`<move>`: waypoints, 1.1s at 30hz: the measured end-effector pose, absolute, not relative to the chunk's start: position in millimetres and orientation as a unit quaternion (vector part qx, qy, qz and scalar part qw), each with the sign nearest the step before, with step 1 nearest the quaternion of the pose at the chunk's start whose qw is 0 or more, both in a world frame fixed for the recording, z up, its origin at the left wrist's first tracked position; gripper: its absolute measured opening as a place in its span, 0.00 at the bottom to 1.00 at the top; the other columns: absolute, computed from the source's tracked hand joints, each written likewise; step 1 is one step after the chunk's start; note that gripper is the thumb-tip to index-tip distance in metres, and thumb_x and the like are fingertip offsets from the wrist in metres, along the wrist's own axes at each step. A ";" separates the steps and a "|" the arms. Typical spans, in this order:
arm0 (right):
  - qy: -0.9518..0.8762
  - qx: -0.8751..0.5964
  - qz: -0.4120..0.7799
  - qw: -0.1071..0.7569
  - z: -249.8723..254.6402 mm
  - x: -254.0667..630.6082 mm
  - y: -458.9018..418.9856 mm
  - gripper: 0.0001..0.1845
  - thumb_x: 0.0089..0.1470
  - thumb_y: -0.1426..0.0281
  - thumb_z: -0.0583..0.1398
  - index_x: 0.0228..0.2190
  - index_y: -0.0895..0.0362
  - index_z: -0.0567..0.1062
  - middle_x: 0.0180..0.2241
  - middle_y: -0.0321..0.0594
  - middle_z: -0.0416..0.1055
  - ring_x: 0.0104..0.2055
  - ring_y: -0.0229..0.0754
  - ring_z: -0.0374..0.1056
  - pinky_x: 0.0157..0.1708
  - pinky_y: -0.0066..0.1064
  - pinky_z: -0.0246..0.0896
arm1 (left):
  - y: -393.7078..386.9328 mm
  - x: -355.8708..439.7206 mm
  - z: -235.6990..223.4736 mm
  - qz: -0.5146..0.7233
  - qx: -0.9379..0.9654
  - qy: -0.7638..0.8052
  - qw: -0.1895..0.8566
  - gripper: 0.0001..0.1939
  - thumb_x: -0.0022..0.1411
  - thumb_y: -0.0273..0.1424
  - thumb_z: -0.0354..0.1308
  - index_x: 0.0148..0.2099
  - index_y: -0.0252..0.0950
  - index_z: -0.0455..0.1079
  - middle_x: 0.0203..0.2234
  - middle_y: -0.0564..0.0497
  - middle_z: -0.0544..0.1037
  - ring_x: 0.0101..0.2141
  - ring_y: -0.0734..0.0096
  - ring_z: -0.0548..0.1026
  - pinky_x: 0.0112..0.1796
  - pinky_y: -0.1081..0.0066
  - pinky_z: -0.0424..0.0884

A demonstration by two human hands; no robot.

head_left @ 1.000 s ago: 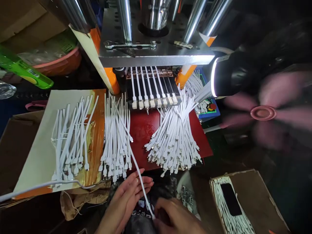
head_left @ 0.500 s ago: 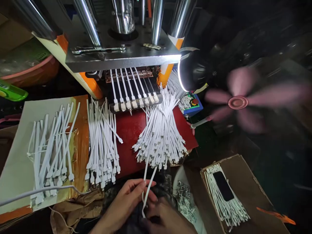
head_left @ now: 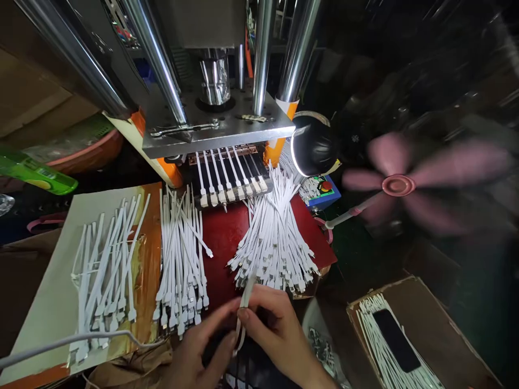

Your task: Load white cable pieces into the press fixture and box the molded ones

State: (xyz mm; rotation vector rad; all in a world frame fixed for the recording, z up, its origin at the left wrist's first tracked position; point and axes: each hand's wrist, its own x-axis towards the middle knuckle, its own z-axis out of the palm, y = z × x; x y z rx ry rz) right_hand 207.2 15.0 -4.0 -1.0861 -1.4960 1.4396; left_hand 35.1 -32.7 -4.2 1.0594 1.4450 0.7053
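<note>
- Left hand [head_left: 205, 340], fingers curled, has dropped from its pinch to beside the cable's lower bend; I cannot tell whether it grips.
- White cable [head_left: 246, 294], folded, remains between both hands, below the fanned pile [head_left: 275, 243] in view.
- Right hand [head_left: 278, 327] has risen and now pinches it between thumb and fingers, so the hold appears to have passed over, with this cable seemingly mid-handling.

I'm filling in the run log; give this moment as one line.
right hand: pinching cable | left hand: fingers at cable | wrench: on plate
</note>
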 end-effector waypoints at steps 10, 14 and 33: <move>-0.602 -0.419 0.543 0.408 -6.0 204.2 40.2 0.13 0.65 0.67 0.61 0.30 0.54 0.81 0.34 0.40 0.74 0.37 0.42 0.71 0.38 0.31 0.65 | 68.2 29.6 32.0 0.387 0.567 0.497 0.531 0.07 0.65 0.36 0.66 0.35 0.41 0.81 0.28 0.52 0.77 0.31 0.71 0.74 0.35 0.73 0.70; -0.590 -0.424 0.544 0.420 -11.6 202.4 46.5 0.14 0.65 0.68 0.61 0.27 0.54 0.81 0.33 0.39 0.73 0.35 0.40 0.70 0.36 0.29 0.63 | 71.3 28.4 22.7 0.406 0.543 0.494 0.544 0.05 0.63 0.33 0.68 0.34 0.40 0.82 0.31 0.50 0.79 0.34 0.68 0.76 0.36 0.73 0.71; -0.577 -0.411 0.527 0.469 -15.7 184.0 60.1 0.08 0.59 0.72 0.64 0.27 0.56 0.78 0.24 0.33 0.65 0.26 0.35 0.61 0.27 0.26 0.54 | 76.5 22.6 29.8 0.420 0.588 0.541 0.430 0.10 0.63 0.33 0.68 0.29 0.38 0.74 0.26 0.53 0.76 0.28 0.72 0.73 0.28 0.73 0.68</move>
